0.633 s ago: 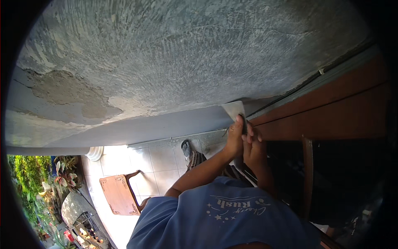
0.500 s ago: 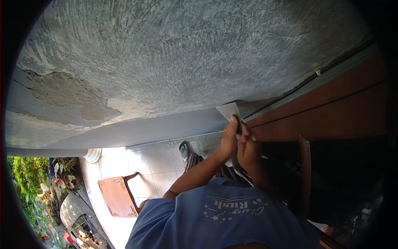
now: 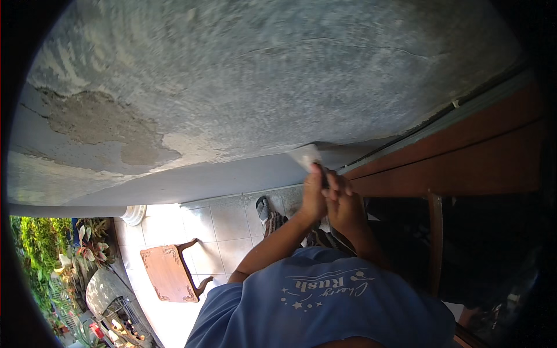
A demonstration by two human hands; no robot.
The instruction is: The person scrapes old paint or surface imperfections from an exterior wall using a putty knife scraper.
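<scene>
Both my hands are together on a wide-bladed scraper [image 3: 307, 155], its pale blade against the lower part of the grey, rough wall [image 3: 232, 98]. My left hand [image 3: 314, 194] is closed round the handle with the thumb toward the blade. My right hand [image 3: 344, 204] presses in from the other side, its fingers curled over the handle, which is mostly hidden. The blade is a little smeared by motion. Farther left, a brown patch of exposed, crumbling plaster [image 3: 101, 124] breaks the wall's surface.
A reddish-brown wooden frame [image 3: 447, 156] borders the wall on the right, with a dark opening below it. A small wooden table [image 3: 168, 274] with carved corners stands on the tiled floor [image 3: 229, 232]. Plants [image 3: 38, 249] grow at the far left. My sandalled foot [image 3: 262, 207] is near the wall's base.
Both hands and the scraper have shifted left along the wall, the blade now blurred. The surroundings sit slightly farther right in view.
</scene>
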